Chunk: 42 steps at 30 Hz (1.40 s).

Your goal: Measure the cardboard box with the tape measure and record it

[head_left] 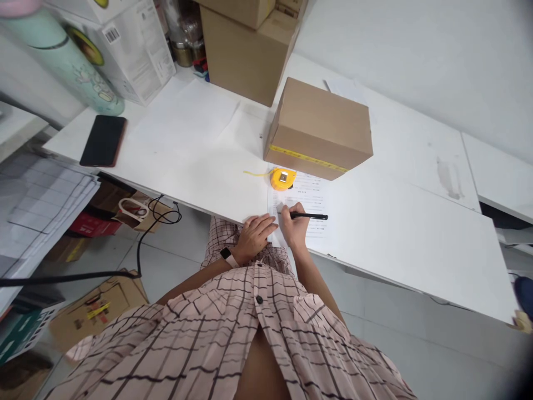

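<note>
My right hand (295, 226) grips a black pen (310, 216) with its tip on a printed paper sheet (310, 208) at the near edge of the white table (395, 222). My left hand (255, 236), a watch on its wrist, lies flat with fingers stretched out on the sheet's left edge. Just beyond the paper sits a yellow tape measure (282, 178). Its yellow tape runs along the front face of a closed cardboard box (320, 125).
A black phone (103, 140) lies at the table's left end beside a mint green bottle (62, 55) and a white printed carton (133, 50). Larger cardboard boxes (245, 50) stand at the back. Cables, boxes and bags lie on the floor at left.
</note>
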Motion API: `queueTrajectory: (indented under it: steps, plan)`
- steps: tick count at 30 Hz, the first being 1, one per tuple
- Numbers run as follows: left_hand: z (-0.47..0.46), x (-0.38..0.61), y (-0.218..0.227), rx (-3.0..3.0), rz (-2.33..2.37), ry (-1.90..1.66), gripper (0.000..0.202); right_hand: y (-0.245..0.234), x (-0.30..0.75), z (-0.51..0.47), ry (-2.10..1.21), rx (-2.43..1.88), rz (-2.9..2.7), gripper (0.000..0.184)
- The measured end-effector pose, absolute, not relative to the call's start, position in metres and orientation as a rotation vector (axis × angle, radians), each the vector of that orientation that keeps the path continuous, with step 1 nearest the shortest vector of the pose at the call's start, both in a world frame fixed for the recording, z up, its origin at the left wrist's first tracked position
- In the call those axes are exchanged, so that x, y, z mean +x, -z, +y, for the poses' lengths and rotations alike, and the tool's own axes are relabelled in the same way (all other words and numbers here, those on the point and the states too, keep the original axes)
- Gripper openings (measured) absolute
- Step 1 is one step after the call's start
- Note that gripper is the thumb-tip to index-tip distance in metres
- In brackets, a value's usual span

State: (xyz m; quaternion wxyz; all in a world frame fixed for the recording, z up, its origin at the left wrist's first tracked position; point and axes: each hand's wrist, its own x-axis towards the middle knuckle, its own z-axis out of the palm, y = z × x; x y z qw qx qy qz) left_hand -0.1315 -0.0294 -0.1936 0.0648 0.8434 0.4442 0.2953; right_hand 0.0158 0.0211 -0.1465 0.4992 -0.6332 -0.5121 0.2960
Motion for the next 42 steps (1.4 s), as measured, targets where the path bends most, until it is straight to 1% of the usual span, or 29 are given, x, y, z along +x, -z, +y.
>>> queueTrajectory:
  steps: [7,11,15,18,21,22,24,27,29,30,34,37,39,42]
  plan:
    - [-0.03,-0.131,0.194,2.549,1.346,-0.89,0.041,0.148,0.017,0.021,-0.727,-1.503,-1.243,0.031]
    - [-0.029,-0.132,0.195,2.542,1.317,-0.933,0.042,0.148,0.014,0.02,-0.742,-1.508,-1.241,0.033]
    - [-0.029,-0.131,0.194,2.485,1.324,-0.885,0.044,0.147,0.023,0.018,-0.634,-1.559,-1.164,0.037]
    - [-0.031,-0.132,0.188,2.429,1.289,-0.866,0.046,0.144,0.05,0.022,-0.466,-1.598,-1.218,0.029]
    - [-0.034,-0.138,0.172,2.348,1.217,-0.923,0.049,0.144,0.086,0.031,-0.256,-1.669,-1.517,0.015]
    - [-0.033,-0.141,0.164,2.308,1.197,-0.948,0.051,0.146,0.097,0.034,-0.186,-1.713,-1.608,0.016]
    - [-0.026,-0.145,0.146,2.228,1.183,-1.009,0.051,0.152,0.113,0.04,-0.088,-1.803,-1.743,0.027]
    - [0.006,-0.143,0.119,2.195,1.222,-1.097,0.042,0.163,0.124,0.047,-0.017,-1.873,-1.815,0.04]
    - [0.037,-0.134,0.108,2.238,1.273,-1.079,0.037,0.168,0.124,0.049,0.009,-1.878,-1.803,0.047]
    - [0.055,-0.129,0.105,2.259,1.31,-1.029,0.038,0.169,0.123,0.049,0.007,-1.876,-1.796,0.048]
    - [0.111,-0.107,0.106,2.234,1.449,-0.678,0.063,0.168,0.121,0.045,-0.063,-1.84,-1.74,0.04]
    - [0.125,-0.097,0.104,2.23,1.427,-0.572,0.062,0.158,0.118,0.044,-0.152,-1.733,-1.602,0.038]
    - [0.121,-0.092,0.095,2.24,1.323,-0.62,0.058,0.144,0.113,0.047,-0.334,-1.605,-1.465,0.04]
    - [0.105,-0.085,0.073,2.151,1.088,-0.675,0.057,0.114,0.107,0.054,-0.799,-1.366,-1.271,0.05]
